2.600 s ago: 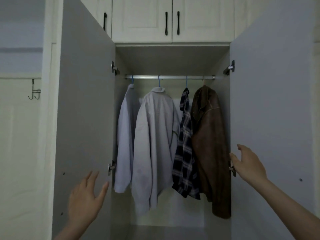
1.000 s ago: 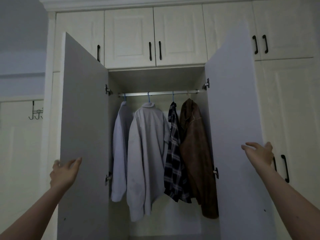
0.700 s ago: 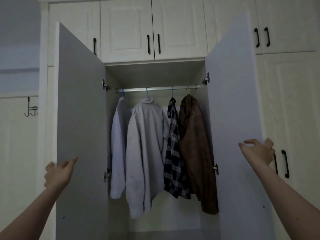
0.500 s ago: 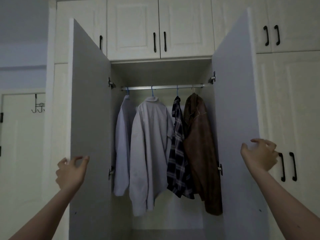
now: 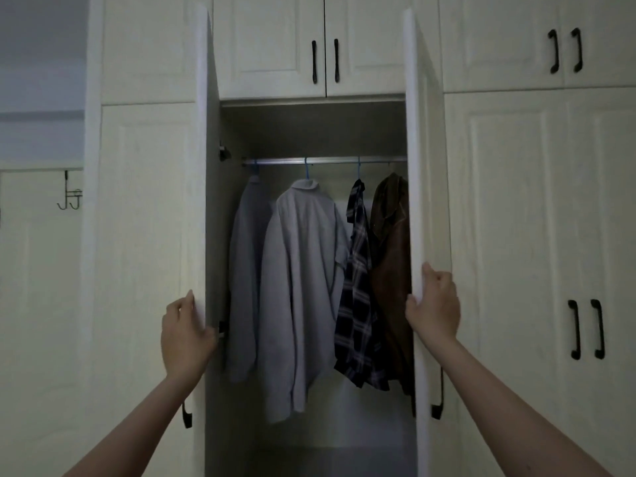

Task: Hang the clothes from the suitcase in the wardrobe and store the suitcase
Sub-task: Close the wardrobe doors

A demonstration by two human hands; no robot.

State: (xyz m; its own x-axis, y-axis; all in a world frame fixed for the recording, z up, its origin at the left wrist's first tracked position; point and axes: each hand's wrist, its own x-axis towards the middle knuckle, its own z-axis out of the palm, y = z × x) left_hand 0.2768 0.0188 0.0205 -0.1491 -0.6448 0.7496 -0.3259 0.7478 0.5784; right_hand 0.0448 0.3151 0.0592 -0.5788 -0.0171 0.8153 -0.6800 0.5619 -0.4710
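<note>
The wardrobe stands partly open, both of its white doors swung halfway in. My left hand (image 5: 186,328) grips the free edge of the left door (image 5: 203,201). My right hand (image 5: 432,302) grips the free edge of the right door (image 5: 418,166), thumb on its outer face. On the rail (image 5: 323,161) inside hang a pale shirt (image 5: 246,270), a light grey shirt (image 5: 303,287), a dark plaid shirt (image 5: 358,297) and a brown jacket (image 5: 392,253), which the right door partly hides. No suitcase is in view.
Closed upper cupboards (image 5: 272,46) with black handles run above the opening. To the right are closed wardrobe doors (image 5: 537,235) with black handles. A metal hook (image 5: 69,199) hangs on the door at far left. The room is dim.
Both doors have swung inward and the opening has narrowed. My hands moved toward the middle with the door edges, from reaching beside them to holding them.
</note>
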